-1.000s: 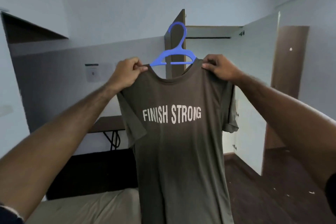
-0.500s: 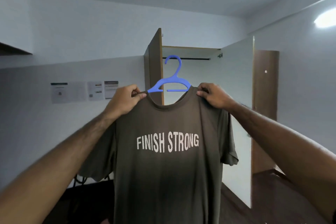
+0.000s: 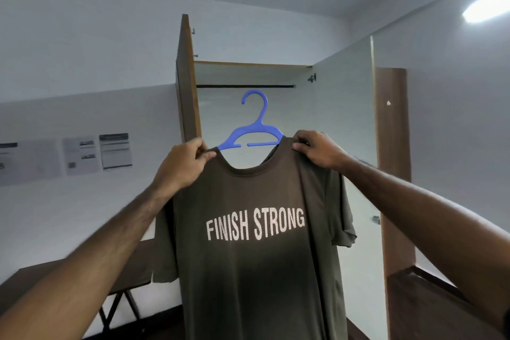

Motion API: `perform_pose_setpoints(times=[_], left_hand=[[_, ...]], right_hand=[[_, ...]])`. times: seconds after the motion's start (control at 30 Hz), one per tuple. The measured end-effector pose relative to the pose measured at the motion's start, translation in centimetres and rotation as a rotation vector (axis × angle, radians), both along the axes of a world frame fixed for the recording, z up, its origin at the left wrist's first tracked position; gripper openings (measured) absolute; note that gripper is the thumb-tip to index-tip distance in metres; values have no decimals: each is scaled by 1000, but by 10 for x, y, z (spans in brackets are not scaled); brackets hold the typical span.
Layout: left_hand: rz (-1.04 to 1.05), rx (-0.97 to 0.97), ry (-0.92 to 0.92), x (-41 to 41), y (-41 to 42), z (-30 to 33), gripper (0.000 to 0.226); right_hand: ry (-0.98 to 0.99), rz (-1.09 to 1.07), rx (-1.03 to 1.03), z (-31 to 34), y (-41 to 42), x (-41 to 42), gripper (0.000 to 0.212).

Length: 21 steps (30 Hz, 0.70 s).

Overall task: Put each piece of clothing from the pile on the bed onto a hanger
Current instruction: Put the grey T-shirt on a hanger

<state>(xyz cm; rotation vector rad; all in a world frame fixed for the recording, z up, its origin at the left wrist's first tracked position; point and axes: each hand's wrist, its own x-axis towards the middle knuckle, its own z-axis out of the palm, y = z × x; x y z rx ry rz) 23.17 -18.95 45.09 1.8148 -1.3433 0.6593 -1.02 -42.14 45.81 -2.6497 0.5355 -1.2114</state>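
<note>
- T-shirt [image 3: 256, 243], dark olive with "FINISH STRONG" printed across the chest, hangs full length at the centre of the view, raised in front of the open wardrobe [image 3: 342, 124].
- Blue plastic hanger [image 3: 252, 132] sits inside the neck opening; its arms run under the shoulder seams, and the hook stands upright and clear above the collar.
- Left hand [image 3: 183, 167]: grip closed, thumb and fingers pinching the left shoulder of the shirt beside the collar. Whether the hanger arm is caught in the same pinch cannot be told.
- Right hand [image 3: 317, 149]: grip closed the same way on the right shoulder, just beside the right end of the hanger.
- Reason for the two-point hold, as a judgement: pinching both shoulders keeps the cloth seated on the hanger arms and keeps the hanger level, so the shirt cannot slide off one side while carried.
- The height of the hold reads as deliberate: the hook sits just below the dark rail [image 3: 245, 86] inside the wardrobe, lined up for hooking.
- Both wardrobe doors stand open, left door [image 3: 187, 85] edge-on, right one swung wide, leaving the rail reachable.
- Stage: this garment is on its hanger; hooking it onto the rail looks like the next step.
- Risk: releasing one shoulder early may tip the hanger.
- Bed and clothing pile are out of view.
- Papers [image 3: 82, 156] on the left wall, tabletop [image 3: 69, 273] at lower left; neither is involved.
</note>
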Motion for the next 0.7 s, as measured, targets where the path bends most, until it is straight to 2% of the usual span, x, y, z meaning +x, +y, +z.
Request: perform_pose_setpoints(times=[0.2,0.23,0.33,0.4,0.7], left_hand=[[182,17,-162,35,-143,-14,27],[213,22,-171,41,-168,-13,28],[302,34,-189,62,-239,2,28],[370,18,-190,78,-285,18,28],[592,-26,-240,164,-449,50,25]], right_hand=[[-28,20,-51,-11,-154,54,9],[-20,24,-80,-12,-182,64,15],[95,-55,-236,-10,-263,97,53],[126,-78,-342,-3,-309,121,64],[176,61,-418,-24,-465,250,60]])
